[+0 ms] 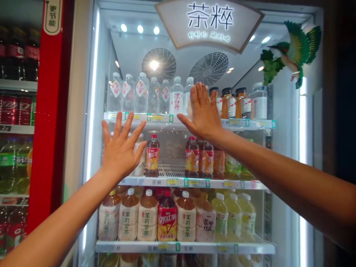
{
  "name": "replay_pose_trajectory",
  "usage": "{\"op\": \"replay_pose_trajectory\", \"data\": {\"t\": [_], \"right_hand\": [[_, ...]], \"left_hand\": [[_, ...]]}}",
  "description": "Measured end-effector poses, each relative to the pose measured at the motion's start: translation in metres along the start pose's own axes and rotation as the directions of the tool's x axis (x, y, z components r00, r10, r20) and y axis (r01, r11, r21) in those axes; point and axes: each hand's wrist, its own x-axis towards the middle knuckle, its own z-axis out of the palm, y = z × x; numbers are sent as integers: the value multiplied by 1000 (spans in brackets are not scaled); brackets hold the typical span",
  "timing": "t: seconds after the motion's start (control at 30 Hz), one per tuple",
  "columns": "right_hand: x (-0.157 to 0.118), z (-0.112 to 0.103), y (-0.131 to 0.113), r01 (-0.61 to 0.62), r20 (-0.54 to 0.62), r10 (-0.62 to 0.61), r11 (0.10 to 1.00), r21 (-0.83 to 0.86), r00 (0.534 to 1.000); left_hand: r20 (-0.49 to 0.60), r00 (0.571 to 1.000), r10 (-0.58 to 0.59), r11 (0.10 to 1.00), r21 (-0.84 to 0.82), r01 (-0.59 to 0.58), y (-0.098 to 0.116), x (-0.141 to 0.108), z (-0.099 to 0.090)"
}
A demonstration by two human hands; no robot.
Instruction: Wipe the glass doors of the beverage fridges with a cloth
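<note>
**A:** We're standing before a lit drinks cooler (91,111), with a fan-shaped 茶粹 sign (208,24) across its top and a green ornamental bird (292,50) at the upper right. Beside it on the left is a red-framed cooler (51,111) stocked with cola and green bottles.

**B:** What do we have in our hands?

**A:** Nothing that we can see. Our left hand (119,146) is open, its fingers spread upward and its back toward us, just beside an iced tea bottle (152,155) with a red cap. Our right hand (201,111) is open as well, raised flat before the top shelf's price rail (144,117), near a clear water bottle (176,98).

**B:** Are we touching the glass door (169,148)?

**A:** Both palms face it and look close, but we can't tell whether they are touching it.

**B:** So how far along are we?

**A:** Neither hand is clenched or grasping anything, and no bottle is in our grip. The clear water bottle stands on the top shelf and the iced tea bottle on the middle one, with jasmine tea bottles (148,218) packed in a row below. Bare wire rack (172,170) shows on the middle shelf, right of the iced tea bottle. Everything we can see remains inside the cooler.
</note>
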Motion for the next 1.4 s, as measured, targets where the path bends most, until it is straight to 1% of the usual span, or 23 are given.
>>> {"op": "replay_pose_trajectory", "data": {"t": [0.07,0.17,0.23,0.33,0.37,0.43,0.5,0.53,0.57,0.63,0.7,0.77,0.87,0.93,1.03,1.07,1.13,1.17,1.2,1.23,1.27,1.33,1.4], "right_hand": [[13,2,-26,109,41,-109,994,0,993],[28,6,-68,348,135,-345,938,0,929],[44,7,-83,334,136,-329,942,-22,935],[65,8,-98,147,46,-144,987,-57,988],[68,9,-104,144,27,-142,988,-59,989],[66,11,-116,277,39,-275,959,-55,961],[64,13,-122,441,82,-436,896,-50,896],[66,13,-120,460,91,-455,886,-53,886],[69,14,-116,423,85,-418,904,-62,905],[77,13,-105,223,35,-221,971,-84,975],[81,11,-99,51,-15,-53,994,-98,998],[78,9,-102,126,6,-126,985,-115,992],[72,7,-108,405,120,-392,906,-119,912],[75,6,-103,328,110,-315,934,-138,943],[71,6,-95,16,-3,-16,986,-165,1000],[62,6,-98,24,2,-24,986,-164,1000],[36,7,-108,241,97,-229,961,-138,969],[21,7,-113,376,156,-358,921,-107,921],[7,6,-117,462,198,-441,883,-76,875],[-6,6,-119,479,214,-457,876,-60,863],[-17,7,-119,423,201,-403,904,-65,893],[-38,11,-119,156,120,-145,983,-95,982],[-69,18,-127,-99,49,103,991,-90,993]], "left_hand": [[8,1000,-13,1000,-11,13,-20,-5,-5],[16,1000,-18,999,-28,19,-44,-10,-11],[10,1000,-22,999,-41,23,-56,-13,-14],[9,1000,-16,998,-65,16,-69,-15,-13],[4,1000,-10,997,-71,11,-72,-16,-13],[-18,1000,0,997,-79,-2,-76,-17,-12],[-32,999,11,996,-86,-14,-79,-18,-13],[-36,999,17,996,-92,-21,-80,-19,-14],[-38,999,23,995,-98,-26,-81,-19,-14],[-40,999,29,992,-119,-34,-81,-20,-15],[-42,999,30,989,-142,-36,-80,-20,-14],[-44,998,36,987,-155,-42,-78,-20,-11],[-59,996,61,984,-162,-70,-75,-19,-5],[-67,995,80,982,-168,-90,-72,-19,-1],[-82,992,96,977,-185,-110,-68,-19,4],[-93,991,98,975,-189,-114,-67,-19,6],[-113,989,100,976,-184,-120,-65,-20,9],[-117,988,101,976,-180,-121,-63,-22,9],[-118,987,105,977,-175,-125,-62,-24,10],[-113,988,109,977,-174,-127,-60,-28,9],[-104,988,110,976,-176,-127,-56,-33,9],[-87,991,101,974,-195,-116,-46,-48,8],[-60,996,72,971,-226,-84,-30,-71,6]]}}
